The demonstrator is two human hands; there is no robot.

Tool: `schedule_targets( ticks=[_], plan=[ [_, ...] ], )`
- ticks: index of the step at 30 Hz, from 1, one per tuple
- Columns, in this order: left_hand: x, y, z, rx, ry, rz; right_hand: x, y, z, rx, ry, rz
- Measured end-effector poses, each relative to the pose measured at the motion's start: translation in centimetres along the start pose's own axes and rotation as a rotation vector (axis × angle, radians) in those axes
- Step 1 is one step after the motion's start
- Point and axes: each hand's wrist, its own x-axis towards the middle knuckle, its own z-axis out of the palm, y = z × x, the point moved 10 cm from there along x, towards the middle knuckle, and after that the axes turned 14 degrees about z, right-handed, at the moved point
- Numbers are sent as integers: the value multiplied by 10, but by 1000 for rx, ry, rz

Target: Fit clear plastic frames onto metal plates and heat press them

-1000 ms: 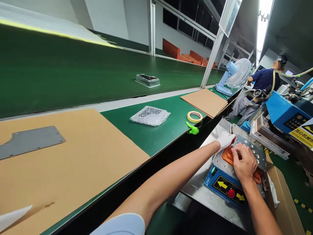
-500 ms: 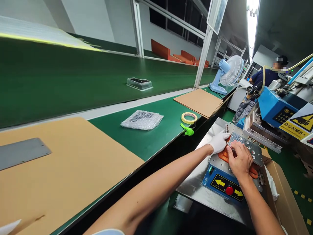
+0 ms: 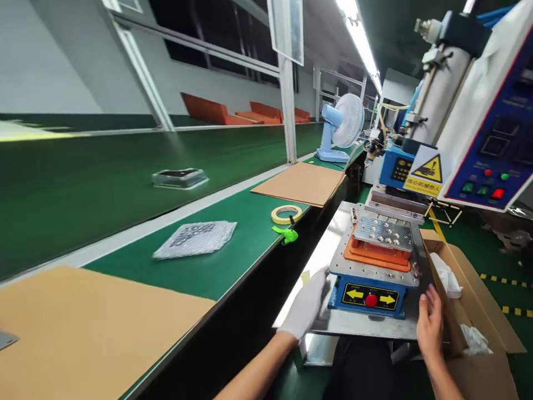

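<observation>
1. The left hand (image 3: 306, 305), in a white glove, was held open and flat just beside the front edge of the stainless steel table (image 3: 322, 261). It was released and grasped nothing that could be seen.
2. The right hand (image 3: 431, 328), bare, was also open, with its fingers spread. It gripped nothing and was near the right side of the table, just beside the cardboard box (image 3: 470, 289).
3. The perforated metal plate (image 3: 383, 232) lay on top of an orange silicone pad (image 3: 377, 254), which sat on a steel fixture base (image 3: 372, 273) on the table. Neither hand touched them; they lay forward of the hands and roughly between them.
4. A blue control strip (image 3: 368, 297) ran along the front of the fixture, with yellow arrow labels and a red button (image 3: 371, 300).
5. Beyond the fixture stood a press machine (image 3: 400, 166) with a yellow warning sign (image 3: 427, 173). A blue control panel (image 3: 487, 161) stood to the right.
6. White plastic sheeting (image 3: 445, 275) lay in the box.
7. On the green workbench (image 3: 233, 272) lay a roll of masking tape (image 3: 286, 214), a green clip (image 3: 286, 234), a bubble-wrap bag (image 3: 195, 240) and a cardboard sheet (image 3: 302, 183).
</observation>
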Motion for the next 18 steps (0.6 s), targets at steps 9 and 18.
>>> schedule_targets(
  ticks=[9, 18],
  plan=[
    [-47, 22, 38, 185, -35, -104, -49, 33, 52, -19, -263, 4],
    [-29, 8, -41, 822, -130, -176, -52, 40, -35, -4, -241, -19]
  ],
)
